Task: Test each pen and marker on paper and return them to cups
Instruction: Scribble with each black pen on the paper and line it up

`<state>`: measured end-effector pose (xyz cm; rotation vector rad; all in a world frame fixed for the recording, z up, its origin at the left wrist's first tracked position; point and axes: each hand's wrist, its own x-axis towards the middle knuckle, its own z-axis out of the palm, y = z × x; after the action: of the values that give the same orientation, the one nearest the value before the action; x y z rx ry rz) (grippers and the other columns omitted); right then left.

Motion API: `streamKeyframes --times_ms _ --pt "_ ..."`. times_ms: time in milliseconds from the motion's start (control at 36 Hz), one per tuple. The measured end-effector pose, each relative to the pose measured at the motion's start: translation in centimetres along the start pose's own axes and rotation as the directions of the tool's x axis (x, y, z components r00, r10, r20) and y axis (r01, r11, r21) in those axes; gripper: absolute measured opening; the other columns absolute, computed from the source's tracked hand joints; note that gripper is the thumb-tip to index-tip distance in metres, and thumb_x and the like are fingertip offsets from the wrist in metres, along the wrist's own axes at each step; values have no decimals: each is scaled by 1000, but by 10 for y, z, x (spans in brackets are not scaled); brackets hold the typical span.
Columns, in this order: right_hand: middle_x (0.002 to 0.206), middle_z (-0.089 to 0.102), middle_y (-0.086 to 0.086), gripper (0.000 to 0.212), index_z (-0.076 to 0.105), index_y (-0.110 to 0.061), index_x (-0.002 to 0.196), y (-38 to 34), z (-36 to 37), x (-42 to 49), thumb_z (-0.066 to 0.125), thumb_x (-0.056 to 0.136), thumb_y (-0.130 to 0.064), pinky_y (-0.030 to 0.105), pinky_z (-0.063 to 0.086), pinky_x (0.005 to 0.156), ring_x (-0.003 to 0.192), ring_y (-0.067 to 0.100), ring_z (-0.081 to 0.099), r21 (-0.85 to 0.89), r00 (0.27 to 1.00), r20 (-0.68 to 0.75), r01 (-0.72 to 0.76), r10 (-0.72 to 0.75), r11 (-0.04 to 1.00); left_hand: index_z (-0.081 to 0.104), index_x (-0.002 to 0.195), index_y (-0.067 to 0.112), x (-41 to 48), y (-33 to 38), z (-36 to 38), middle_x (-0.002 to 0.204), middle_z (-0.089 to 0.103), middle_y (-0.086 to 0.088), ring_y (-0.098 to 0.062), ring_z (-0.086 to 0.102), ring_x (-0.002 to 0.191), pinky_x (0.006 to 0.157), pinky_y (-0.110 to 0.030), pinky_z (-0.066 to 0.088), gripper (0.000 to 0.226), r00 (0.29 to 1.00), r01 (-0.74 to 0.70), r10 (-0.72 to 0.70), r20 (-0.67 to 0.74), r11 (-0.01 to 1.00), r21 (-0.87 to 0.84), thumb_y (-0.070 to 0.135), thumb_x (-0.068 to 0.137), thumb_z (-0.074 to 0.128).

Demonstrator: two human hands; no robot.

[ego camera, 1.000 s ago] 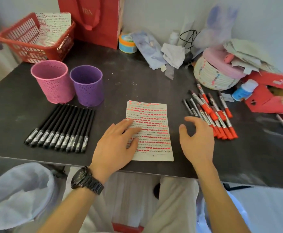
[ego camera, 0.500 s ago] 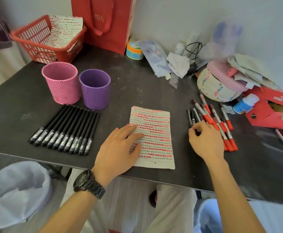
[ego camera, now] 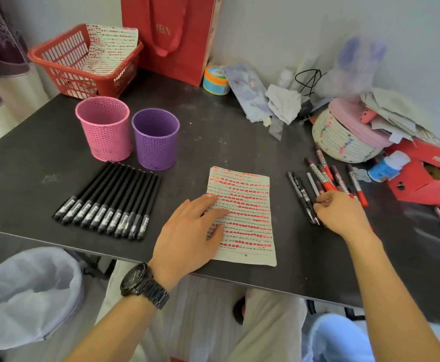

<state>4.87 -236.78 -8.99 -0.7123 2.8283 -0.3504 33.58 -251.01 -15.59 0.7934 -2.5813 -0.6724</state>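
At right on table, right hand lies over the near ends of the loose pile. Pile: thin black pens on its left edge, red markers fanned behind and partly under the hand. Fingertips are curled down against the pens nearest the paper. Whether a pen is actually pinched cannot be told; the fingers hide the contact. No pen is lifted off the surface.

Left hand: flat, fingers straight, pressing on the left half of the paper, holding nothing. Paper lies between the two hands, covered almost to the bottom with rows of red and dark test marks; a bare strip shows along the near edge.

Step in hand, judged: picking the next item from the untested pile.

Next move calls for: isolating one pen from its neighbours, which lie touching; lifting it clear; uncapping if capped; marking in the bare strip while the left hand steadies the sheet.

Row of black pens lies well left of the paper, just in front of the pink cup and purple cup. Nothing sticks up from either cup, so return to cups looks not yet begun.
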Motion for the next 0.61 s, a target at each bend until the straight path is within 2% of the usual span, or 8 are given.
streamKeyframes --times_ms 56,139,278,361,444,500,528,611 --pt "114 73 7 23 71 -18 111 3 -4 5 70 92 -31 39 53 93 100 29 67 15 998 55 0 -1 1000 59 139 37 1 0 0 157 41 11 -7 31 148 124 -30 13 40 1000 0 0 -6 1000 3 42 100 50" --pt "81 69 -1 27 71 -18 105 6 -4 10 75 88 -39 35 54 75 70 19 61 57 994 113 2 -9 998 58 139 38 2 0 1 157 41 12 -7 31 147 124 -31 14 40 1000 0 0 -2 1000 12 42 100 50" --pt "72 67 12 37 66 5 101 -1 6 10 75 90 -29 46 60 76 63 29 65 113 990 139 -6 -9 994 58 139 38 1 0 0 157 41 11 -8 32 147 123 -32 16 40 1000 -7 7 0 1000 15 42 100 50" --pt "78 70 4 21 63 -17 85 -3 9 4 74 90 -34 52 58 84 78 27 69 116 997 79 16 -25 993 58 139 38 0 0 -1 157 41 12 -7 30 148 123 -30 14 40 1000 -3 3 0 1000 12 43 100 49" --pt "76 69 -5 21 64 -22 100 2 10 -4 70 91 -41 49 58 88 72 20 71 250 999 -36 6 3 968 57 140 38 -1 -1 -1 158 40 12 -6 29 148 123 -28 12 40 1000 -1 1 0 1000 13 43 101 48" --pt "78 69 -5 28 68 -20 106 6 10 -11 70 91 -44 43 61 82 57 8 69 450 992 -101 -20 73 893 56 140 39 -1 0 -1 158 39 13 -6 29 148 123 -28 11 41 1000 -1 1 4 1000 18 43 101 48" --pt "77 68 -5 28 70 -19 105 6 9 -16 71 91 -43 37 63 73 52 3 65 564 990 -101 -25 99 826 56 141 39 -1 0 -1 158 39 12 -6 29 148 123 -27 10 41 1000 -5 5 5 1000 23 43 101 48" --pt "63 61 -5 15 72 -19 90 1 8 -38 75 91 -34 21 55 53 52 5 57 807 996 -36 -20 84 590 60 137 39 -2 1 -2 156 42 11 -9 35 145 122 -30 17 38 1000 -8 8 -10 1000 -2 44 99 52"
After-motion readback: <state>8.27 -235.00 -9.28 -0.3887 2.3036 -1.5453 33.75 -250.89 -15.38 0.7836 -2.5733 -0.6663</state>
